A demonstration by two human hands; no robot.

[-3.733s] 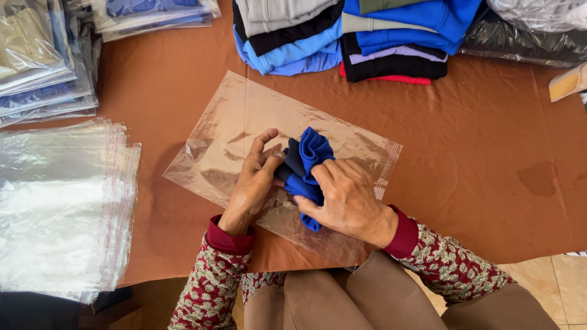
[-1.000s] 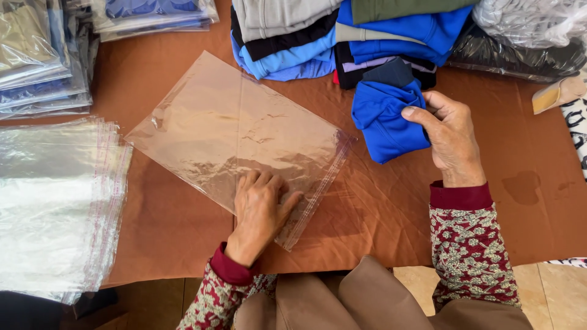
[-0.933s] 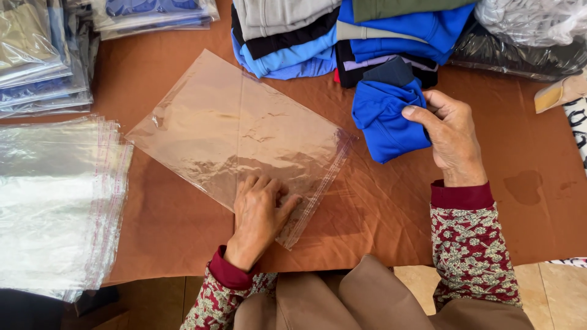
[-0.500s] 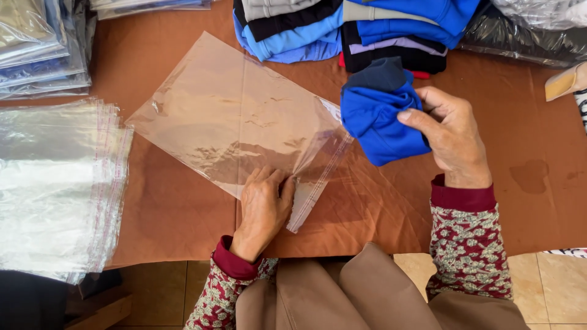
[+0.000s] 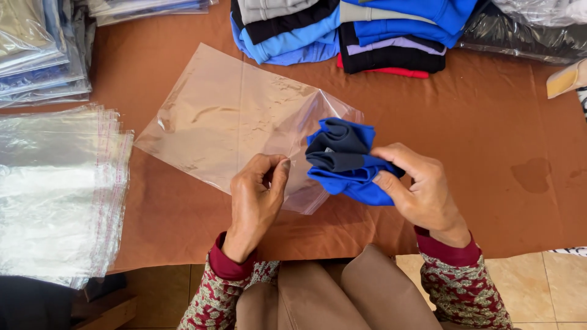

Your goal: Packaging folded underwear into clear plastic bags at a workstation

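Note:
A clear plastic bag [image 5: 232,122] lies on the brown cloth-covered table [image 5: 477,122], its open mouth toward me. My left hand [image 5: 257,201] pinches the bag's upper lip and lifts it, so the mouth gapes. My right hand [image 5: 422,189] grips a folded blue garment with a dark collar [image 5: 342,160] and holds it at the bag's opening, its left end just at the raised plastic.
A stack of empty clear bags [image 5: 58,189] lies at the left. Bagged garments [image 5: 36,55] are piled at the far left. Folded blue, black and grey clothes [image 5: 354,30] are stacked at the far edge, with dark bagged items [image 5: 532,30] at the far right.
My right hand brought the blue garment from the far pile down to the bag's mouth. My left hand went from pressing the bag flat to pinching and lifting its lip.

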